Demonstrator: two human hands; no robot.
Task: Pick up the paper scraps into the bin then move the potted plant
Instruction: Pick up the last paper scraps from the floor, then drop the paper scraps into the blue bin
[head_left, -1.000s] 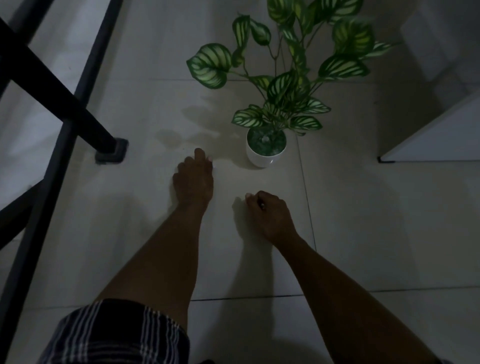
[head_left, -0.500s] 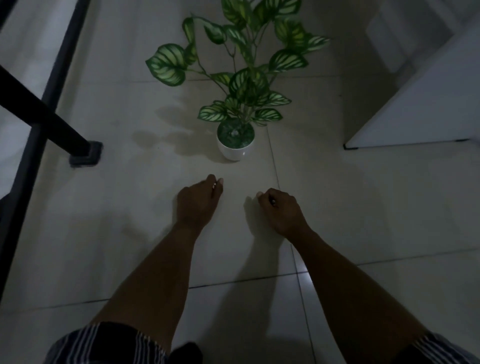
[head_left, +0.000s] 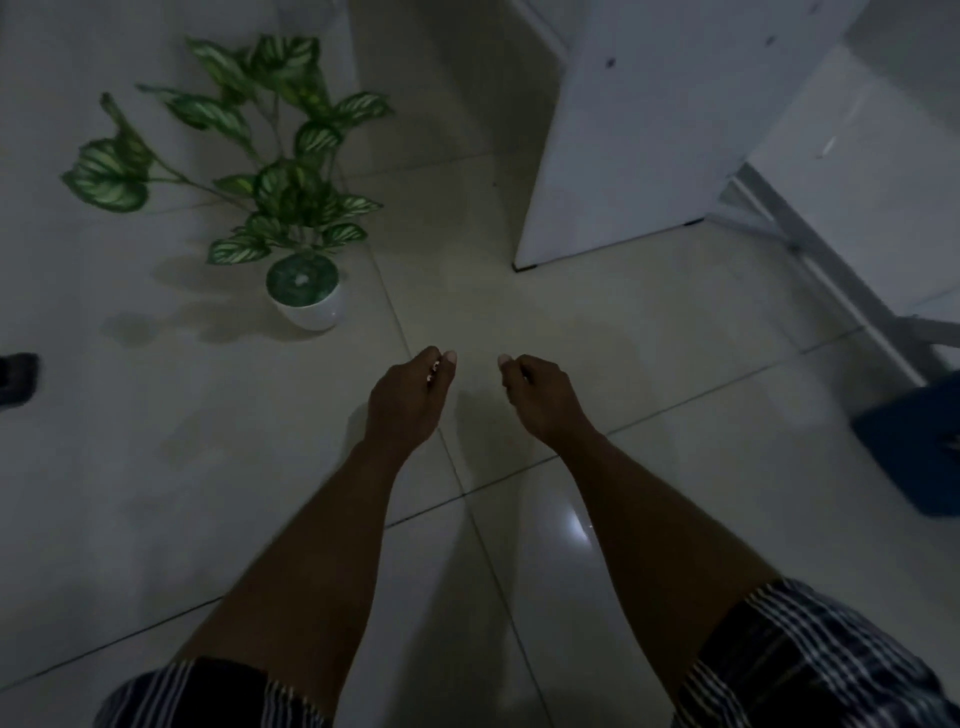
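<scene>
The potted plant (head_left: 306, 304), green-and-white leaves in a white pot, stands on the tiled floor at the upper left. My left hand (head_left: 408, 400) hovers over the floor to the right of the pot, its fingertips pinched on a small pale paper scrap (head_left: 432, 370). My right hand (head_left: 543, 397) is level with it, a hand's width to the right. Its fingers are curled tight around a scrap that barely shows. A dark blue bin (head_left: 914, 447) sits at the right edge, partly cut off. In the dim light I make out no loose scraps on the floor.
A white cabinet (head_left: 639, 145) stands on the floor at the upper right, with a white frame (head_left: 831, 270) slanting down beside it. A black table foot (head_left: 18, 376) pokes in at the left edge. Pale glossy tiles lie below my hands.
The view has swung right, so the plant now sits at the left and the blue bin has appeared. My left hand rose from the floor beside the pot and closed its fingertips.
</scene>
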